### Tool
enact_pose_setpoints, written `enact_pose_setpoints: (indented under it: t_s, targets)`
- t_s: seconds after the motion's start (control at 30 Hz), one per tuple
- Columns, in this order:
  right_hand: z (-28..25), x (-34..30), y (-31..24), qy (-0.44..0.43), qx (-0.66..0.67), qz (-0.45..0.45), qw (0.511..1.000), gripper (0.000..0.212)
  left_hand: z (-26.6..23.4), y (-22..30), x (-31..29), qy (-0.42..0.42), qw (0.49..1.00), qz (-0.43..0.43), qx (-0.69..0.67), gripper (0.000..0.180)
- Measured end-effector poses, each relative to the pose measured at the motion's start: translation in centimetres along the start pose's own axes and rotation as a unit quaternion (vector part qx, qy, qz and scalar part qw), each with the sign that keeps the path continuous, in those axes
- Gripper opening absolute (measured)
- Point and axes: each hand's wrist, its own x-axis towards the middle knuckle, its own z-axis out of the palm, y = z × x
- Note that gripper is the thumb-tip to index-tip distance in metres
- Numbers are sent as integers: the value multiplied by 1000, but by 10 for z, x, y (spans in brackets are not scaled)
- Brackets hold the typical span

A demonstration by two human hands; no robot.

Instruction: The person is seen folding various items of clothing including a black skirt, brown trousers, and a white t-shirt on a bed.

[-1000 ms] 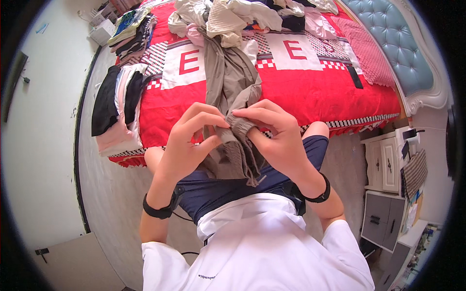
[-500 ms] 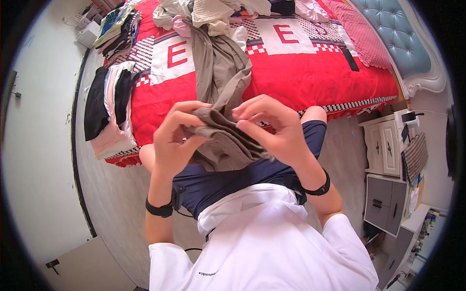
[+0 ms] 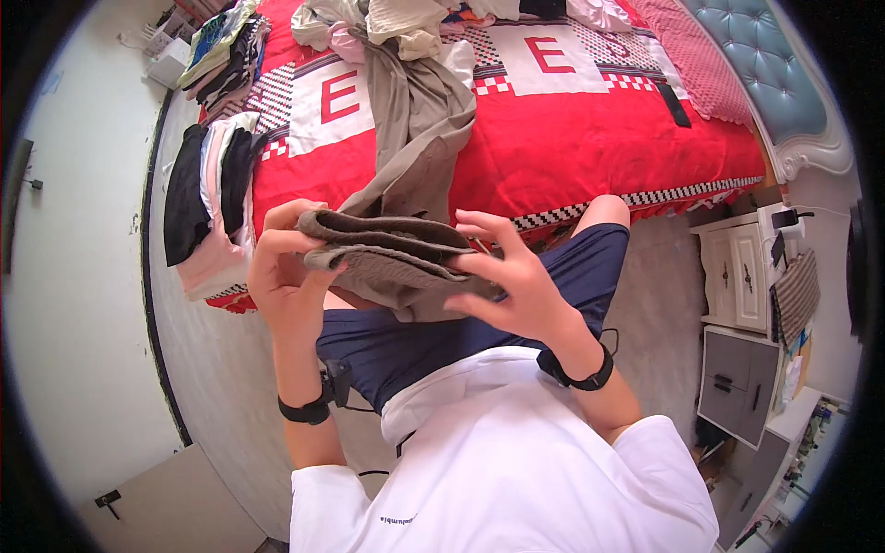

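Note:
Grey-brown trousers (image 3: 419,152) stretch from the clothes pile on the bed down to my lap, their waistband (image 3: 387,232) gathered in folded layers. My left hand (image 3: 290,267) pinches the left end of those layers, thumb in front and fingers behind. At the right end, my right hand (image 3: 512,276) holds the band more loosely. Its index finger reaches between the layers, the thumb lies against the front, and the upper fingers stand apart from the cloth. The legs' far ends disappear under other clothes.
Folded clothes (image 3: 214,203) lie at the bed's left edge, with another stack (image 3: 226,60) beyond. Loose garments (image 3: 406,23) heap at the far side of the red bedspread (image 3: 572,147). A black remote-like object (image 3: 673,106) lies near the pink pillow (image 3: 691,60). Cabinets (image 3: 737,272) stand at right.
My hands have moved apart, the left one leftward, spreading the bunched waistband into a wider folded strip. My right hand's tight pinch has loosened, with its fingers further apart.

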Motion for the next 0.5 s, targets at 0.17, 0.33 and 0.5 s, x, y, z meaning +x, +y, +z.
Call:
enact_pose_setpoints:
  t_s: [0.17,0.33,0.5]
  targets:
    - [9,-4,18,-68,-126,-72,987,33,5,6,0,-16,999,11,33,28]
    - [6,-5,21,-64,-131,-67,987,30,-2,-2,-5,31,999,1,20,26]
    - [3,-15,14,-59,-46,-24,997,39,-4,-4,-11,108,994,-3,-3,27]
